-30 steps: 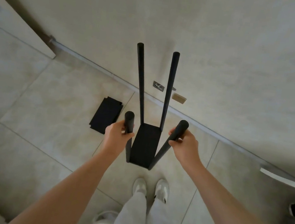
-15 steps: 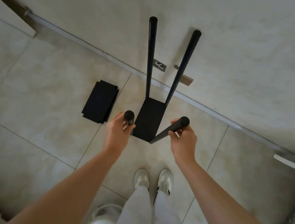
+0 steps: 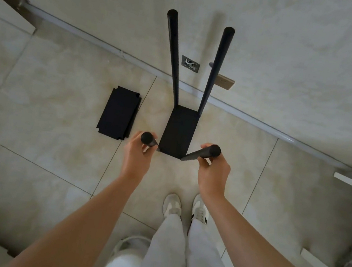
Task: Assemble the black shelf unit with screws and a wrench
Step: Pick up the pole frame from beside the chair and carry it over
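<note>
1. Since half a second ago the shelf unit (image 3: pixel 179 131) sits lower in the frame, nearer the shoes (image 3: pixel 185 207); hand positions on the posts unchanged.
2. Shelf unit: frame centre, on the tiled floor (image 3: pixel 45 137) near the wall (image 3: pixel 294 59). One black panel at its base, four round black posts rising from the corners; matte, far pair splaying apart slightly.
3. Spare shelf panel (image 3: pixel 119 113): flat on the floor, centre-left, notched corners, apart from the unit.
4. Left hand (image 3: pixel 137 154) fingers curled round the near-left post top; right hand (image 3: pixel 213 169) likewise grips the near-right post.
5. Risk, my judgement: with only one panel fitted, posts may rack or joints loosen if the tops are pushed sideways; unit could tip.
</note>
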